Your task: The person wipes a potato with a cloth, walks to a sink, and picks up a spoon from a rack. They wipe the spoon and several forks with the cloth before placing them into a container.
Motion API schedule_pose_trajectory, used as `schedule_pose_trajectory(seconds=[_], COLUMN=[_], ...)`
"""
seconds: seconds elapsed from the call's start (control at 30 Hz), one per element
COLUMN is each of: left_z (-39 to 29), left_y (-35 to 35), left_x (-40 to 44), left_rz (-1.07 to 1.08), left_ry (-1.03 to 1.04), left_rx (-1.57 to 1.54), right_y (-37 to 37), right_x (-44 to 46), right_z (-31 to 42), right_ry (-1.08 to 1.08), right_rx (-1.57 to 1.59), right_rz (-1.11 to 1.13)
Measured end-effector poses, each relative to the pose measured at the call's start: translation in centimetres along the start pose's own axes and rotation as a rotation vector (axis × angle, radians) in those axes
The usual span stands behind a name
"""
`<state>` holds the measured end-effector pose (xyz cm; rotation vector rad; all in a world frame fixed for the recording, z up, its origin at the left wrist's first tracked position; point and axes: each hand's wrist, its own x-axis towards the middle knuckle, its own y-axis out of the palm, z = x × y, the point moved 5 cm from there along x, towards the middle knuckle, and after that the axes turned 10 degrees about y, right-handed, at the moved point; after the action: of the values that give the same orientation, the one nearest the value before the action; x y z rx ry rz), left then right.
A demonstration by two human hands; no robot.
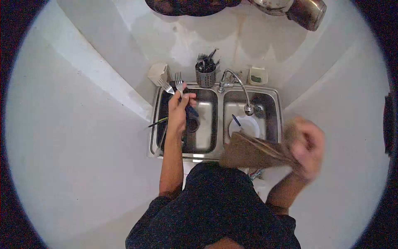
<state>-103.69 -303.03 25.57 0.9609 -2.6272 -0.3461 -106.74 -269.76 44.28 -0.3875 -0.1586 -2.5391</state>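
Two forks stand up from my left hand, which is closed round their handles over the left basin. My right hand, blurred by motion, grips a brown cloth to the right of the sink. The cloth hangs out leftward across the front edge of the right basin. Behind it, a white plate lies in the right basin, with a dark blue handle resting at it. Below my left hand, a dark round item sits in the left basin.
A metal holder full of cutlery stands behind the sink. The curved faucet reaches over the right basin. White containers stand at back left and back right. Pans hang above. Walls flank both sides.
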Motion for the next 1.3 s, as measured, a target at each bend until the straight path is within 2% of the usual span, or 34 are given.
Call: schedule_pose_trajectory(seconds=[0.1, 0.17, 0.23, 0.27, 0.33, 0.47, 0.5, 0.6, 0.63, 0.77, 0.83, 0.9, 0.93, 1.0, 1.07, 1.1, 1.23, 1.3], left_z=[1.4, 3.8, 5.4, 5.9, 7.0, 8.1, 8.8, 10.8, 11.4, 12.3, 11.9, 11.3, 10.6, 9.4, 9.7, 10.0, 11.4, 12.7], left_y=[-0.4, -0.9, -0.4, -0.2, 0.4, 2.6, 2.7, 2.7, 2.3, 1.5, 1.4, 1.5, 1.4, 1.1, 0.6, 0.3, -0.9, -1.8], left_x=[3.0, 5.2, 7.3, 8.4, 10.3, 12.0, 12.0, 11.7, 11.6, 10.0, 8.2, 6.3, 5.4, 4.0, 3.9, 3.9, 5.9, 7.9], left_rz=[0.022, 0.005, -0.034, -0.025, -0.004, 0.303, 0.424, 0.579, 0.604, 0.781, 0.874, 0.940, 0.917, 0.870, 0.829, 0.806, 0.358, 0.186], left_ry=[0.040, 0.020, 0.010, 0.041, 0.103, 0.131, 0.050, -0.093, -0.075, 0.079, 0.049, -0.105, -0.181, -0.335, -0.295, -0.273, -0.346, -0.340], left_rx=[-0.011, -0.025, -0.010, 0.057, 0.192, 0.677, 0.619, 0.581, 0.638, 0.835, 0.825, 0.710, 0.701, 0.678, 0.541, 0.472, 0.164, -0.230], right_y=[-9.6, -13.3, -14.5, -15.6, -16.2, -15.8, -15.5, -13.3, -14.7, -12.5, -11.5, -11.4, -11.4, -12.8, -13.9, -14.8, -12.6, -14.0], right_x=[-6.8, -10.3, -12.1, -14.3, -17.3, -22.1, -22.6, -22.8, -24.3, -24.3, -23.9, -23.6, -23.6, -25.2, -26.2, -26.7, -21.4, -22.5], right_z=[2.0, 3.7, 5.6, 5.4, 5.0, 5.3, 5.3, 5.5, 5.0, 4.8, 4.9, 4.7, 4.4, 3.9, 3.6, 3.6, 4.7, 4.2], right_ry=[-0.336, -0.388, -0.401, -0.424, -0.439, -0.299, -0.243, -0.093, -0.029, -0.003, 0.025, 0.084, 0.113, -0.082, -0.110, -0.040, 0.140, 0.090], right_rx=[0.022, 0.148, 0.100, 0.040, -0.061, -0.239, -0.273, -0.336, -0.334, -0.351, -0.366, -0.398, -0.411, -0.832, -0.900, -0.777, -0.401, -0.380], right_rz=[-0.070, -0.024, -0.163, -0.386, -0.659, -1.033, -1.142, -1.411, -1.458, -1.545, -1.596, -1.620, -1.632, -1.223, -1.114, -1.227, -1.535, -1.459])
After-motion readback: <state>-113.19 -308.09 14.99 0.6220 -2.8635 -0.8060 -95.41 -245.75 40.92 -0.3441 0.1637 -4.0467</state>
